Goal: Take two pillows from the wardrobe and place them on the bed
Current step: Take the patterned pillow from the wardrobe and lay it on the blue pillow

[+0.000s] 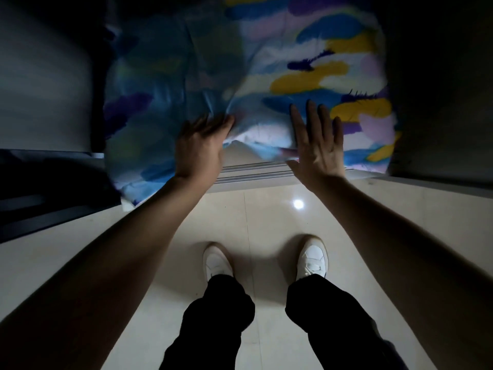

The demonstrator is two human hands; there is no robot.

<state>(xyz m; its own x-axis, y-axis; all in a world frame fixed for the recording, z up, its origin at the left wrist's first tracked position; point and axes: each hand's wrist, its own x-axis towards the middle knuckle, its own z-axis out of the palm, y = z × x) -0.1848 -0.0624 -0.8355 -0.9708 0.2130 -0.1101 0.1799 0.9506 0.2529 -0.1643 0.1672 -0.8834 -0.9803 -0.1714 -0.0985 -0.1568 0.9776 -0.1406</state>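
Observation:
Two pillows with blue, yellow, purple and white brush-stroke covers stand side by side in the wardrobe opening. The left pillow is in shadow and looks blurred. The right pillow is brightly lit. My left hand is at the gap between them, fingers spread and touching the cloth at the lower edge. My right hand lies flat with fingers apart against the lower front of the right pillow. Neither hand has closed around the cloth.
The wardrobe's sliding-door track runs along the floor just under the pillows. A dark wardrobe panel is at the left and a dark wall or door at the right. My white shoes stand on glossy beige tiles.

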